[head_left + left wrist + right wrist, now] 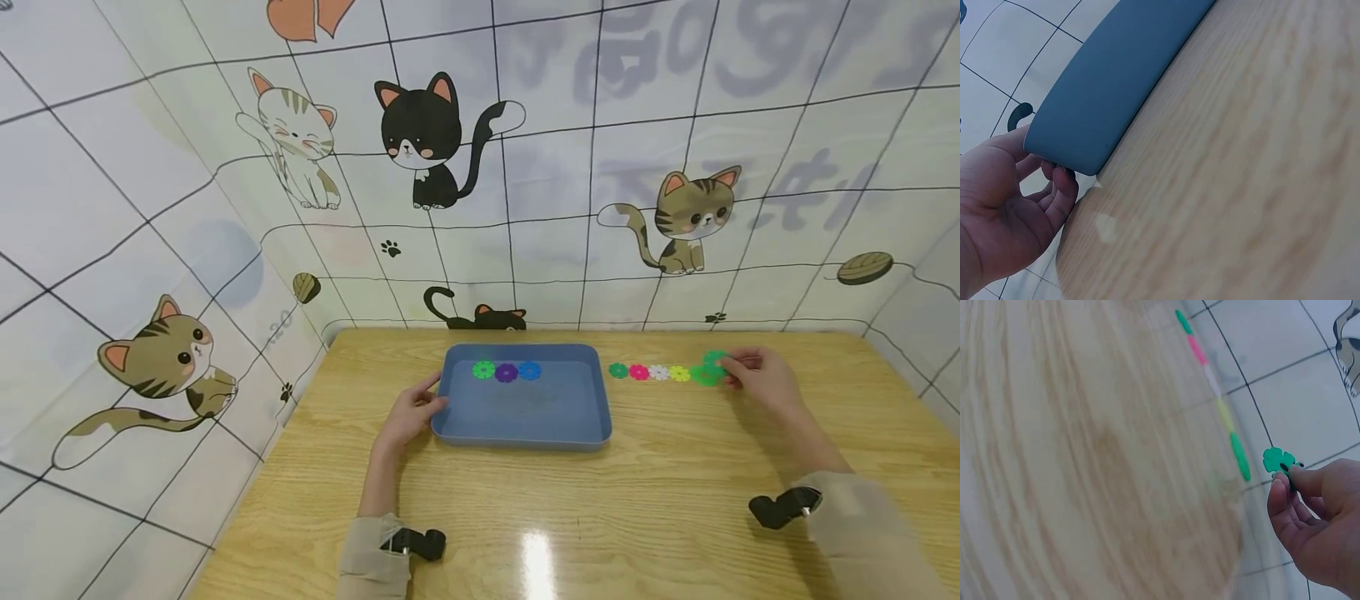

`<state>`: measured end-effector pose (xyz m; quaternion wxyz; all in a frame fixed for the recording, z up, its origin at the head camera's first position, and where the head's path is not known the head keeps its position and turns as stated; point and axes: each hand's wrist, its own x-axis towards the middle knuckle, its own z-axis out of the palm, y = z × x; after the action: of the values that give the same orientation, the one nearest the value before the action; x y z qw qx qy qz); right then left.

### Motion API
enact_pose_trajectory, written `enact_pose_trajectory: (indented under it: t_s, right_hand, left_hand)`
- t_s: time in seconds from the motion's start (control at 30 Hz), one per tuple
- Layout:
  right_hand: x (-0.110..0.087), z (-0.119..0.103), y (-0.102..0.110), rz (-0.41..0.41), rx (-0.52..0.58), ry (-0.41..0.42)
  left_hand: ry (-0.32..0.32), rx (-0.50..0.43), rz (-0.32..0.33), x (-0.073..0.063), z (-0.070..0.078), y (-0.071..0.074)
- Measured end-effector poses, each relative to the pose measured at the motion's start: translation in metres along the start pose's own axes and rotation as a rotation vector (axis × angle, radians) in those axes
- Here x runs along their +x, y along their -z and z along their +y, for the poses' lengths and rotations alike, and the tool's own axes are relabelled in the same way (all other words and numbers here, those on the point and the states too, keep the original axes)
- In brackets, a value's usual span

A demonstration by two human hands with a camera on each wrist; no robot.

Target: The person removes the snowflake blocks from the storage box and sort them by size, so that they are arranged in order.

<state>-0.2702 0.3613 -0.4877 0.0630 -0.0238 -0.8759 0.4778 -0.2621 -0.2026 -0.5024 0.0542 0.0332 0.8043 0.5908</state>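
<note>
My right hand (765,382) pinches a green snowflake-shaped plastic disc (1277,460) between thumb and fingertips, raised above the right end of a row of discs. That row runs dark green (618,371), pink (639,372), white (659,372), yellow (679,373) and bright green (703,376) on the table. At the left, my left hand (408,414) holds the end wall of a blue-grey tray (1116,81), the thumb at its rim and the other fingers curled against the outside. Inside the tray lie a green disc (483,369), a purple disc (506,372) and a blue disc (529,371).
Both hands work over a light wood-grain table (525,500). Behind it and at the sides hangs a white gridded covering (555,183) with cartoon cats. A black strap device (783,507) sits on the right wrist, another (416,543) on the left.
</note>
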Motion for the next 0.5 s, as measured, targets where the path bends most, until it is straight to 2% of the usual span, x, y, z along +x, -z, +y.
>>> enact_pose_trajectory:
  t_s: [0.13, 0.27, 0.33, 0.5]
  right_hand:
    - [0.001, 0.016, 0.009, 0.003, 0.02, -0.052]
    - [0.0, 0.023, 0.012, 0.013, 0.005, -0.105]
    - [0.0, 0.023, 0.013, 0.02, -0.045, -0.118]
    - [0.001, 0.016, 0.015, 0.032, -0.25, -0.104]
  left_hand:
    - [0.002, -0.004, -0.003, 0.002, 0.0, 0.001]
    - [0.014, -0.016, -0.003, 0.003, -0.002, 0.001]
    - [0.015, -0.02, -0.001, 0.003, -0.002, 0.001]
    - [0.021, -0.028, 0.007, 0.002, -0.002, 0.001]
